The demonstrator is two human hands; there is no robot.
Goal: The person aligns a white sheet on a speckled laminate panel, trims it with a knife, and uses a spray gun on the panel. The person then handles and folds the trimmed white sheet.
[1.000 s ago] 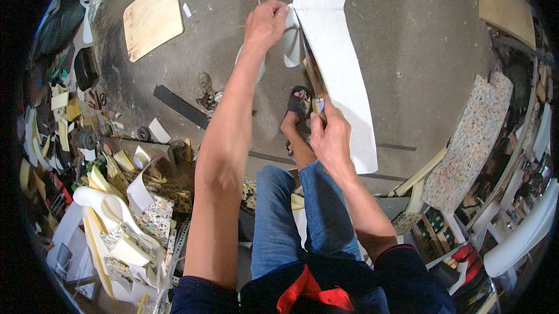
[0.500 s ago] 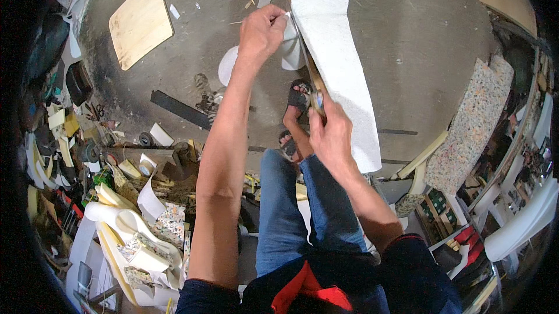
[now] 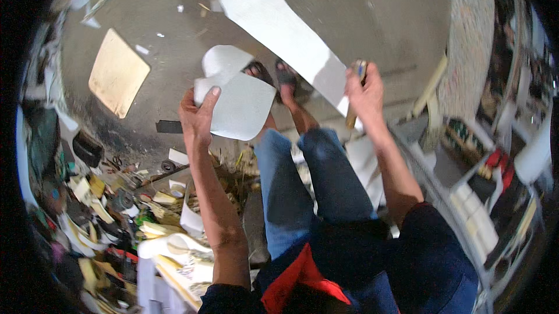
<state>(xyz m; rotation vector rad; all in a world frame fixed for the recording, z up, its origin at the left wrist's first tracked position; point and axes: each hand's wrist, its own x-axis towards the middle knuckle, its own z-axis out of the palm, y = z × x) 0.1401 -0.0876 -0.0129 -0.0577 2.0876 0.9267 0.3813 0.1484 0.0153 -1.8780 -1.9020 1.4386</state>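
Observation:
My left hand (image 3: pixel 198 113) grips a white sheet piece with rounded corners (image 3: pixel 241 107), the thumb flat on its top and the fingers mostly underneath. Just beyond it a second white rounded piece (image 3: pixel 224 59) shows, partly covered by the held one. In my right hand (image 3: pixel 365 94) is a knife (image 3: pixel 351 117) with a brownish handle, closed in the fist; its blade is hard to make out. A long white strip of sheet (image 3: pixel 279 20) slants from the far edge down to beside my right hand, its near end passing behind the fingers.
A pale wooden board (image 3: pixel 119 75) lies on the floor at left. Foam offcuts and scraps (image 3: pixel 163 221) are heaped at lower left. A speckled foam slab (image 3: pixel 470 46) stands at right, near a white roll (image 3: pixel 533 154). My sandalled feet (image 3: pixel 285 78) are between the pieces.
The rounded piece in my left hand has come away from the strip and nearer to me. My right hand has moved right with the knife, off the strip's cut edge. The view has turned.

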